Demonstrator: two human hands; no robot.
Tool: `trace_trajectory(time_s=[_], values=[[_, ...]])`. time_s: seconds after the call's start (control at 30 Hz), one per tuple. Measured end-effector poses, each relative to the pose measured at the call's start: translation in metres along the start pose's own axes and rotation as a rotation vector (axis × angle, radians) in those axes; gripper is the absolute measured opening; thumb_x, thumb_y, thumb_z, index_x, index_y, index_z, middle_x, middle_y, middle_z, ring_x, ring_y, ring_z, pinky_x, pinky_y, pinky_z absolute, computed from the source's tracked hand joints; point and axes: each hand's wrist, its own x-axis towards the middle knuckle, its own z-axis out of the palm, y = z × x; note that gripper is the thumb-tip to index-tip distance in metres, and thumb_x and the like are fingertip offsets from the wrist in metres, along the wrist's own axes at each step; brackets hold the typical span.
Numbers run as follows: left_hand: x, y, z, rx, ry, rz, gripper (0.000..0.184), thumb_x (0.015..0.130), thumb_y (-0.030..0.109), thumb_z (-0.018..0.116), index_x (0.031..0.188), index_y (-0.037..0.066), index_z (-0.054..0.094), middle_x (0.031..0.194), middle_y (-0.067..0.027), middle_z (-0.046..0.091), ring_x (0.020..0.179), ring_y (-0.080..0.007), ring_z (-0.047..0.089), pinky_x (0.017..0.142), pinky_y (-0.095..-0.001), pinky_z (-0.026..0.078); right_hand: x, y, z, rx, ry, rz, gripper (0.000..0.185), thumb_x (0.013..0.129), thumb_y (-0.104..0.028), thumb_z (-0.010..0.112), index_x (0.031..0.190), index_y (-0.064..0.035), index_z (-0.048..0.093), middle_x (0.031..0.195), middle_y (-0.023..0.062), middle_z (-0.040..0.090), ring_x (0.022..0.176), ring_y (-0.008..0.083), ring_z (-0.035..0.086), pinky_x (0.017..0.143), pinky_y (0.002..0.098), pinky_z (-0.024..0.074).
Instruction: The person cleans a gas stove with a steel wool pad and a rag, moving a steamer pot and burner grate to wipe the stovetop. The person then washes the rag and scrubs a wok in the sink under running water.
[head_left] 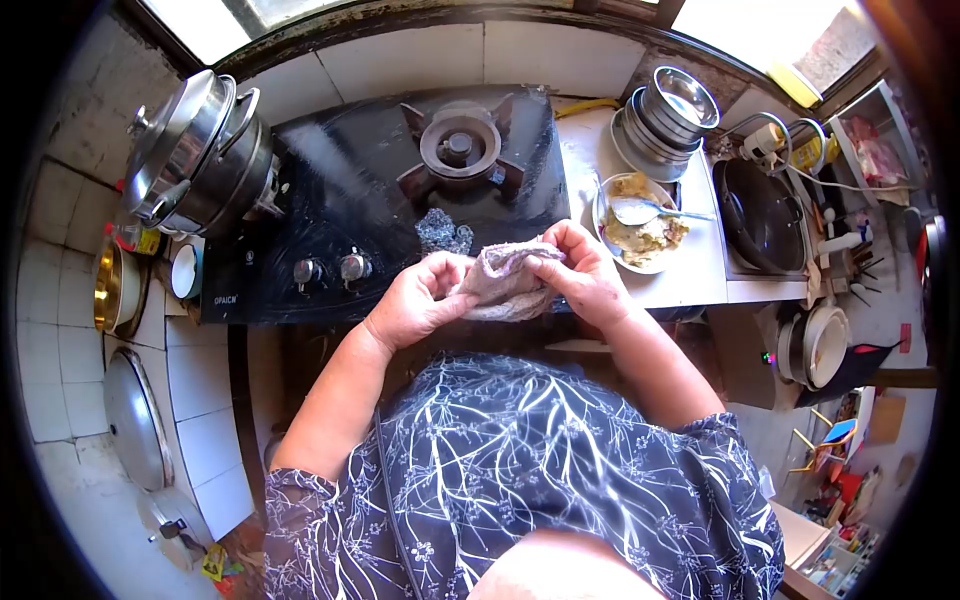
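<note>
The left hand point(425, 295) and right hand point(592, 280) pinch the cloth point(505, 285) by the stove's point(340, 180) near edge, seemingly folding it, and any next fold would need a snug grip.

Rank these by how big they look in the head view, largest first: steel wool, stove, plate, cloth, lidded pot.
Stove
Lidded pot
Cloth and plate: too alike to rank
Steel wool
</note>
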Motion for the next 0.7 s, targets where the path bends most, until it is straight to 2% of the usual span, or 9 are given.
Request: trace_trajectory(time_s=[0.1,0.13,0.2,0.27,0.43,0.47,0.5,0.6,0.7], values=[[-0.016,0.003,-0.019,-0.019,-0.015,-0.084,0.028,0.079,-0.004,0.061,0.1,0.009,0.047,0.101,-0.0022,0.053,0.096,-0.0103,0.052,0.088,-0.0255,0.041,0.005,0.006,0.024,0.057,0.153,0.129,0.02,0.082,-0.013,0.066,0.09,-0.0074,0.049,0.079,-0.0044,0.05,0.07,0.0027,0.046,0.061,0.0179,0.0407],[-0.016,0.007,-0.012,-0.034,0.01,-0.109,0.031,0.078,-0.006,0.059,0.103,0.009,0.046,0.101,-0.0023,0.054,0.097,-0.0106,0.053,0.088,-0.0257,0.041,0.006,0.013,0.02,-0.032,0.201,0.045,0.018,0.084,-0.013,0.065,0.09,-0.0075,0.049,0.079,-0.004,0.051,0.071,0.0029,0.047,0.064,0.0173,0.0406],[-0.016,0.006,-0.014,-0.013,0.01,-0.085,0.036,0.077,-0.008,0.056,0.107,0.008,0.045,0.102,-0.0023,0.054,0.099,-0.0109,0.053,0.089,-0.0267,0.042,0.001,0.01,0.016,0.136,0.237,0.035,0.014,0.086,-0.011,0.062,0.091,-0.0073,0.049,0.08,-0.0038,0.052,0.071,0.0033,0.048,0.065,0.0175,0.041],[-0.018,0.006,-0.02,0.039,-0.073,-0.149,0.039,0.076,-0.007,0.056,0.111,0.007,0.045,0.104,-0.0026,0.054,0.1,-0.0107,0.053,0.089,-0.027,0.041,-0.006,0.013,0.011,0.146,0.271,-0.082,0.011,0.087,-0.009,0.059,0.092,-0.0071,0.049,0.08,-0.0032,0.054,0.072,0.0036,0.049,0.067,0.0179,0.0415],[-0.026,0.008,-0.013,0.079,-0.092,-0.271,0.037,0.078,0.002,0.064,0.111,0.005,0.048,0.1,-0.0043,0.059,0.092,-0.0101,0.056,0.084,-0.026,0.046,-0.007,-0.003,-0.013,0.214,0.36,-0.112,0.014,0.083,-0.005,0.063,0.089,-0.0073,0.051,0.079,-0.0015,0.056,0.071,0.0059,0.053,0.066,0.0187,0.0435],[-0.027,0.007,-0.014,0.076,-0.089,-0.271,0.037,0.078,0.002,0.064,0.111,0.005,0.048,0.1,-0.0043,0.059,0.092,-0.0101,0.056,0.084,-0.026,0.046,-0.004,-0.01,-0.015,0.251,0.379,-0.098,0.015,0.082,-0.005,0.064,0.089,-0.0073,0.051,0.079,-0.0013,0.057,0.07,0.0062,0.053,0.066,0.0188,0.0437],[-0.029,0.007,-0.015,-0.012,-0.03,-0.205,0.036,0.078,0.002,0.064,0.11,0.005,0.048,0.099,-0.0052,0.06,0.091,-0.0111,0.057,0.083,-0.0262,0.046,-0.002,-0.015,-0.019,0.279,0.335,-0.099,0.015,0.082,-0.005,0.065,0.088,-0.0074,0.051,0.078,-0.0007,0.057,0.07,0.0066,0.054,0.065,0.0191,0.0437],[-0.033,0.006,-0.022,-0.214,0.192,-0.04,0.033,0.079,0.005,0.065,0.107,0.005,0.047,0.096,-0.0099,0.062,0.089,-0.0163,0.061,0.081,-0.0286,0.048,0.015,-0.017,-0.028,0.263,0.409,-0.099,0.011,0.084,-0.008,0.063,0.088,-0.0078,0.053,0.076,-0.0012,0.056,0.067,0.0062,0.053,0.062,0.0198,0.0427],[-0.026,0.012,-0.021,-0.463,0.248,-0.018,0.029,0.081,0.006,0.064,0.106,0.006,0.049,0.094,-0.0118,0.062,0.088,-0.0189,0.062,0.078,-0.0312,0.051,0.031,-0.022,-0.031,0.167,0.429,-0.061,0.014,0.084,-0.013,0.065,0.087,-0.0074,0.053,0.075,-0.0018,0.054,0.066,0.0063,0.052,0.06,0.0199,0.0415]])
